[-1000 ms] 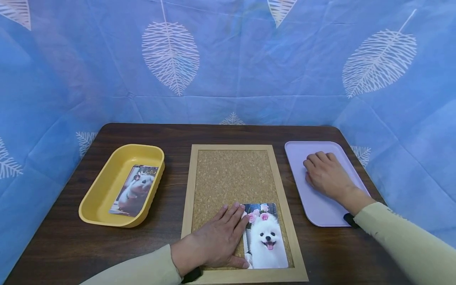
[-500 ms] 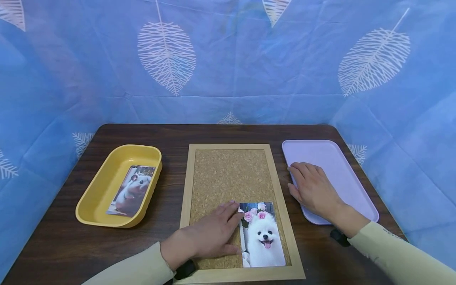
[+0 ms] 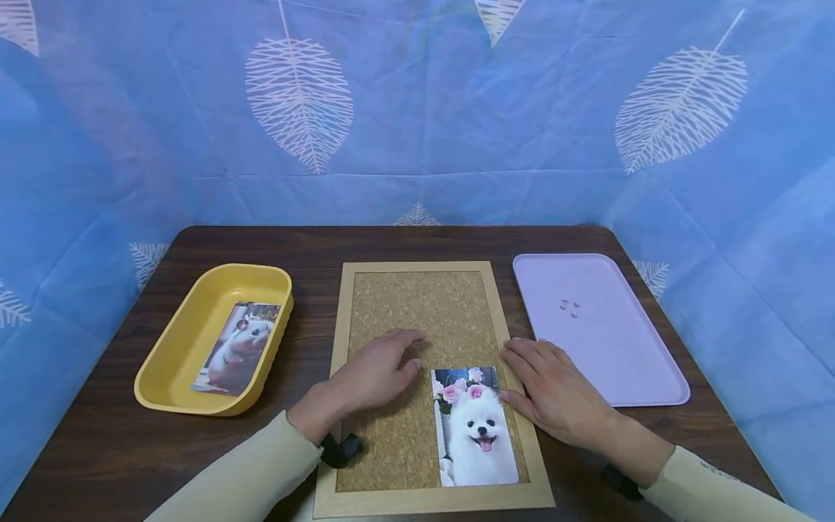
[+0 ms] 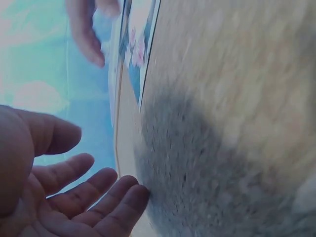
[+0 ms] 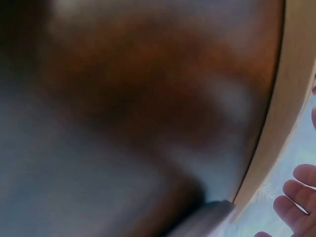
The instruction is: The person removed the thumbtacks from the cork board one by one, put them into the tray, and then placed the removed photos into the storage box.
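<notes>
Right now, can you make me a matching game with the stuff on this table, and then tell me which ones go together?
Things:
1. hamster photo
2. dog photo
3. three small pins
4. left hand

Places:
A. on the purple tray
B. in the yellow tray
C. at the lower right of the cork board
D. over the cork, left of the dog photo

Pairs: 1-B, 2-C, 3-A, 4-D
</notes>
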{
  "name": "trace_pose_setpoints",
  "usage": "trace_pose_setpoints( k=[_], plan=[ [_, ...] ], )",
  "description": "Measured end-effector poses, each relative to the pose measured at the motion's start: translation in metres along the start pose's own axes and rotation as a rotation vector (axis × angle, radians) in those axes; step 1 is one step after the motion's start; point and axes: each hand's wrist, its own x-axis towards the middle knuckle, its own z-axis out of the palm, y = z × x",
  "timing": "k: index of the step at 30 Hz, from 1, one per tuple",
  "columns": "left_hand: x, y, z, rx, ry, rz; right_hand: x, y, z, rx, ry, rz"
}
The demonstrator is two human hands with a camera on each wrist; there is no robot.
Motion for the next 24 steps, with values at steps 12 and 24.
trace_pose_setpoints(
  k=[12, 24],
  plan=[
    [0.028, -0.014, -0.005, -0.817, -0.007, -0.274, -0.01, -0.023, -0.001, 0.082, -0.176, 0.037],
    [0.028, -0.02, -0.007, -1.227, -0.225, -0.341, -0.015, -0.022, 0.004, 0.064, -0.213, 0.041]
  ],
)
